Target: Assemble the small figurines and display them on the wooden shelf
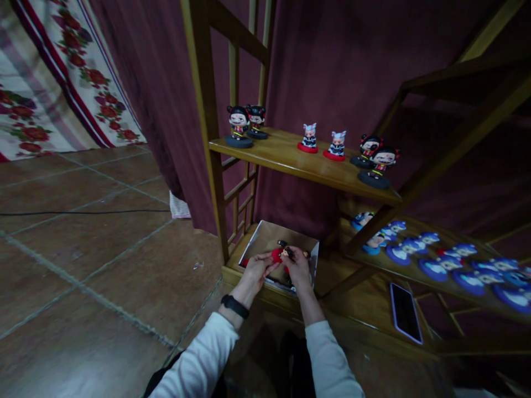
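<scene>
Over an open white box (312, 243) on the bottom shelf, my two hands meet at a small figurine (276, 255) with red and black parts. My left hand (257, 269), with a dark band on its wrist, has its fingers closed at the figurine's red part. The fingers of my right hand (297, 267) pinch its other side, near a small dark-haired head. More red and black pieces lie in the box beneath and around my hands, partly hidden by them.
The wooden shelf (286, 160) above holds several figurines, among them a black-haired one (239, 126) and a small one on a red base (309, 138). Several blue-based figurines (409, 247) stand to the right. A phone (405, 313) lies lower right. A dark cable (91, 213) crosses the floor.
</scene>
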{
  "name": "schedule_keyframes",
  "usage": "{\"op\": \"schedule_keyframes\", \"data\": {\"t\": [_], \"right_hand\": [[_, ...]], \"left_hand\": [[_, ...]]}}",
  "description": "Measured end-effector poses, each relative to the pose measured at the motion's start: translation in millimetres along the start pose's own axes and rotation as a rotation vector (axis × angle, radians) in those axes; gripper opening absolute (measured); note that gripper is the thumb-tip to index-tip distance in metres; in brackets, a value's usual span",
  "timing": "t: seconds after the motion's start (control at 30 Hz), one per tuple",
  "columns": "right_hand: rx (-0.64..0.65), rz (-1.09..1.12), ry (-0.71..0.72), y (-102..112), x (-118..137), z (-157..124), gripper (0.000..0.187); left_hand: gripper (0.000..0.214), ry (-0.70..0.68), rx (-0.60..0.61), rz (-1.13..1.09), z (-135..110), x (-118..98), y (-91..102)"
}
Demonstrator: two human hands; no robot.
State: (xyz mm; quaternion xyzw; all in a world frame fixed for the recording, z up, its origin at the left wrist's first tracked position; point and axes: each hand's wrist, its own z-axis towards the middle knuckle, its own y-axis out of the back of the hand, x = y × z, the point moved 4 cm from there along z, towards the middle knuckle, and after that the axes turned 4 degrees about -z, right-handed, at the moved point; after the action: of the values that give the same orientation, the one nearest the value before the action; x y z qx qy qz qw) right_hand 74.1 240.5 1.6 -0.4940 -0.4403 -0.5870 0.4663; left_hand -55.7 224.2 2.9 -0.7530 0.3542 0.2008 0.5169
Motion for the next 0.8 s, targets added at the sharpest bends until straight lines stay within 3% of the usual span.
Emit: {"op": "schedule_keyframes", "data": {"t": [0.27,0.53,0.8], "right_hand": [[0.01,-0.16,0.062,2,0,-1,0.031],[0.089,-0.368,0.108,0,10,-5,0.031],[0.092,-0.479,0.176,-2,22,-9,0.03]], "left_hand": [[0.004,-0.031,-0.047,0.031,1,1,2.1],[0.006,-0.057,-0.053,0.135,3,-1,3.0],[0.01,0.01,-0.079,0.078,2,-3,3.8]]}}
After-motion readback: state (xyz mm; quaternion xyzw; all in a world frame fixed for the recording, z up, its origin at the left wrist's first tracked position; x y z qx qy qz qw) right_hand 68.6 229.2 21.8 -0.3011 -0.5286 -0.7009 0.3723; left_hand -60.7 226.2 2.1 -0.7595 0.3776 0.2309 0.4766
